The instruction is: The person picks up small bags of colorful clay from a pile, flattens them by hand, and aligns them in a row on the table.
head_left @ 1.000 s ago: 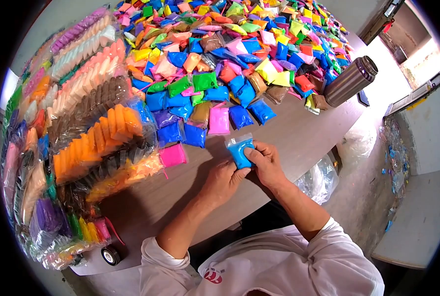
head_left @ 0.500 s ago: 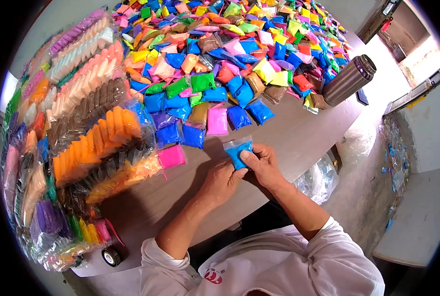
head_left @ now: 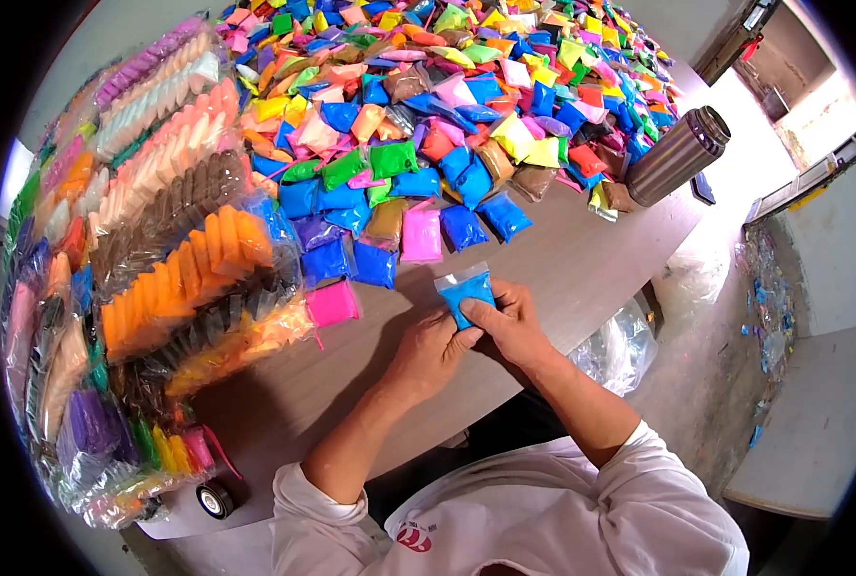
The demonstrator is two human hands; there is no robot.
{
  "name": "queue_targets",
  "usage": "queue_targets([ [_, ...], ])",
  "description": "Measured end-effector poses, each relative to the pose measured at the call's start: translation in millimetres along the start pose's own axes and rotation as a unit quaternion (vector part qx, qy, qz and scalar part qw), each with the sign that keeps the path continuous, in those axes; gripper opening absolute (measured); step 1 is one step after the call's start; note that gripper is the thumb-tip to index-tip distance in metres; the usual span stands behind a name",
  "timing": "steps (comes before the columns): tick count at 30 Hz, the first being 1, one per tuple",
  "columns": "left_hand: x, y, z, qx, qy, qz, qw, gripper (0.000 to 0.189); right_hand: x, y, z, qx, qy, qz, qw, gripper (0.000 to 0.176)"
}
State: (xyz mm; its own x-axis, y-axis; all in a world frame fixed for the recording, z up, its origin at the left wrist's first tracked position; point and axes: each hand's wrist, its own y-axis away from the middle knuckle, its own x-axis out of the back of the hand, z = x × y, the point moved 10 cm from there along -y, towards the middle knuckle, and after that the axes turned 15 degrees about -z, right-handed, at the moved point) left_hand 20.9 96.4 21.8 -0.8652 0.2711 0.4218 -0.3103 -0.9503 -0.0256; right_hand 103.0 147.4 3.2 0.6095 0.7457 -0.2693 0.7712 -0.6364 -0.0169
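Observation:
Between both hands is a small clear plastic packet filled with blue material, held above the near part of the table. My right hand grips its right side, the thumb pressed across the front. At the packet's lower left edge, my left hand is closed on it, its fingertips partly hidden behind. Beyond the hands lie a pink packet and a dark blue packet. Another bright pink packet rests to the left of my left hand.
A large heap of coloured packets covers the far table. Bundled packets in clear wrap, including orange ones, are stacked at left. A steel flask stands at right. A black-and-white round object is at lower left.
My right thumb has shifted slightly left and down across the front of the blue packet. Both hands keep their hold in nearly the same place.

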Motion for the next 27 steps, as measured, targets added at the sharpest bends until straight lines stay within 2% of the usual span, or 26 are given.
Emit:
queue_targets([
  [3, 3, 0, 7, -0.015, -0.03, 0.008, 0.999, 0.025, 0, 0, -1, 0.003, -0.035, 0.017, 0.999, 0.016],
  [7, -1, 1, -3, 0.017, 0.022, -0.02, 0.999, 0.03, 2, 5, 7, -0.035, -0.087, 0.026, 0.995, 0.02],
  [9, 0, -1, -5, 0.017, 0.031, -0.018, 0.999, 0.03, 2, 2, 5, -0.029, -0.075, 0.022, 0.997, 0.022],
  [11, -1, -1, 5, -0.028, -0.043, -0.015, 0.999, 0.03, 3, 1, 6, -0.025, -0.066, 0.019, 0.997, 0.025],
  [13, -1, -1, 5, -0.026, -0.036, -0.011, 0.999, 0.03, 10, 2, 12, -0.024, -0.049, 0.037, 0.998, 0.024],
  [15, 2, 1, 7, -0.024, -0.032, -0.008, 0.999, 0.031, 14, 0, 14, -0.014, -0.075, 0.0, 0.997, 0.022],
  [17, 2, 0, 0, 0.022, 0.081, -0.032, 0.996, 0.025, 9, -3, 10, -0.001, -0.098, -0.037, 0.995, 0.021],
  [20, 3, 0, -2, 0.008, 0.079, -0.017, 0.997, 0.024, 1, -2, -4, -0.005, -0.104, -0.037, 0.994, 0.017],
  [22, 1, -1, -4, -0.011, 0.038, -0.011, 0.999, 0.027, 3, 7, 9, -0.113, -0.07, 0.002, 0.991, 0.017],
  [24, 3, -1, 0, -0.029, -0.004, -0.001, 1.0, 0.029, 10, 10, 8, -0.093, -0.028, 0.025, 0.995, 0.018],
  [26, -1, -2, -5, 0.009, -0.035, -0.034, 0.999, 0.026, 14, 10, -4, -0.076, 0.014, 0.04, 0.996, 0.02],
  [27, -1, -1, -4, 0.013, -0.037, -0.025, 0.999, 0.026, 22, 12, -22, -0.05, 0.004, 0.091, 0.995, 0.021],
])
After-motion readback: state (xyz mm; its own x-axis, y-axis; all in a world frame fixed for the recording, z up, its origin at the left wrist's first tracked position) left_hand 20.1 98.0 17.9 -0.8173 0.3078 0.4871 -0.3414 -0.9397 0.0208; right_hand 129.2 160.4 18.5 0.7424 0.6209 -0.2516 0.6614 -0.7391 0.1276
